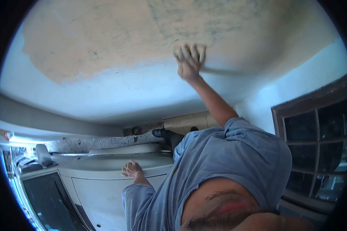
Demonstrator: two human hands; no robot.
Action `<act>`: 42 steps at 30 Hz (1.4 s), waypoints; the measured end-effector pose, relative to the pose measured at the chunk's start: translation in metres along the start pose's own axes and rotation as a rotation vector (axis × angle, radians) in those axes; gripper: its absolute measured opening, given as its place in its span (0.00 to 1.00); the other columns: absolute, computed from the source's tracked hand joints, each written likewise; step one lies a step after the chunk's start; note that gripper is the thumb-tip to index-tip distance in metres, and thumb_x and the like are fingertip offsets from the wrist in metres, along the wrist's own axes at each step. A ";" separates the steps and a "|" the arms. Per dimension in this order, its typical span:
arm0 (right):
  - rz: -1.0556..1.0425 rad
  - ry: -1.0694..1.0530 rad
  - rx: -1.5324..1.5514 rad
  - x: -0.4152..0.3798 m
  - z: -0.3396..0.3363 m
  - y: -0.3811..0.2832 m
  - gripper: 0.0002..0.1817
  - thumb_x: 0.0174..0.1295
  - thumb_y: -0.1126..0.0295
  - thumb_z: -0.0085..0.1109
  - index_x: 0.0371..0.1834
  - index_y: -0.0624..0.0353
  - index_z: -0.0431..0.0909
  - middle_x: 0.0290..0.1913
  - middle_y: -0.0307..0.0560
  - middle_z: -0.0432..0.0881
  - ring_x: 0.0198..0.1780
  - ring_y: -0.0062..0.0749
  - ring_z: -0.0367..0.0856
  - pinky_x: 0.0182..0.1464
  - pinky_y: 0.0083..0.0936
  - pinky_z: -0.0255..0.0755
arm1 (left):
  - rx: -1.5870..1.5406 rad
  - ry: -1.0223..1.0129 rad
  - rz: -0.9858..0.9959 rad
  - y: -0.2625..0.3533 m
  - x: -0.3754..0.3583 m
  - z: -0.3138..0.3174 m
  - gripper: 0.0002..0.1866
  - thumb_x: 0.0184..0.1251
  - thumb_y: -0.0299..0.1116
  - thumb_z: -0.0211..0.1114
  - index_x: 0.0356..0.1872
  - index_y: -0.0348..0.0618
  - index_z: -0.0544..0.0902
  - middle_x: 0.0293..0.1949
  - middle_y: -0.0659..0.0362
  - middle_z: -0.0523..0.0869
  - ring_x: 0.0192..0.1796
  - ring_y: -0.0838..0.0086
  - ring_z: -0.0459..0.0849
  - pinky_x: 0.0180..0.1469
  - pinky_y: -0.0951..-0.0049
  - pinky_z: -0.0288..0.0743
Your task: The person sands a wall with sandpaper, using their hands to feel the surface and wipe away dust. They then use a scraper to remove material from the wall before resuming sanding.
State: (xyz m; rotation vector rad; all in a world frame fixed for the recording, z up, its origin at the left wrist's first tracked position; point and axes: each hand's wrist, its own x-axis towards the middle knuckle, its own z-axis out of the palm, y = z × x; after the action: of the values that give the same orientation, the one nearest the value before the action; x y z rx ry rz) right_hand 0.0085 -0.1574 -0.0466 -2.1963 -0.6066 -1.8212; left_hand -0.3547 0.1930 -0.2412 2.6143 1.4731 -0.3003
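My right hand (189, 63) is raised against a wall (115, 82), fingers bent over a small yellowish pad (201, 49) pressed to the surface. The pad is mostly covered by the fingers, so its exact kind cannot be made out. Around it the wall has a large peach-coloured patch (123, 42) with greenish smudges, bordered by pale blue-white paint. My left hand (132, 169) is low on the left, fingers apart and slightly bent, holding nothing. It is by the edge of a light-coloured vehicle (115, 188); whether it touches the body panel cannot be told.
The vehicle's windscreen (50, 200) and side mirror (43, 154) are at lower left. A dark-framed window (316, 142) stands on the right. Between wall and vehicle runs a narrow strip of rough floor (92, 144), with my dark shoe (157, 133) at its end.
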 end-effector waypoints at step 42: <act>-0.747 0.116 -0.183 0.356 0.059 -0.156 0.17 0.53 0.74 0.58 0.47 0.49 0.81 0.58 0.42 0.80 0.65 0.32 0.73 0.68 0.56 0.61 | -0.304 0.101 -0.033 -0.015 0.000 -0.007 0.23 0.72 0.46 0.52 0.49 0.37 0.85 0.56 0.57 0.84 0.73 0.65 0.63 0.79 0.52 0.35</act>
State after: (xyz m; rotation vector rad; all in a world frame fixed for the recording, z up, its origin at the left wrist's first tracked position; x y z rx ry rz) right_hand 0.0422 0.0674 0.2742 -2.1046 -1.4291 -2.4009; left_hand -0.3667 0.2026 -0.2347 2.3950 1.4623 0.0513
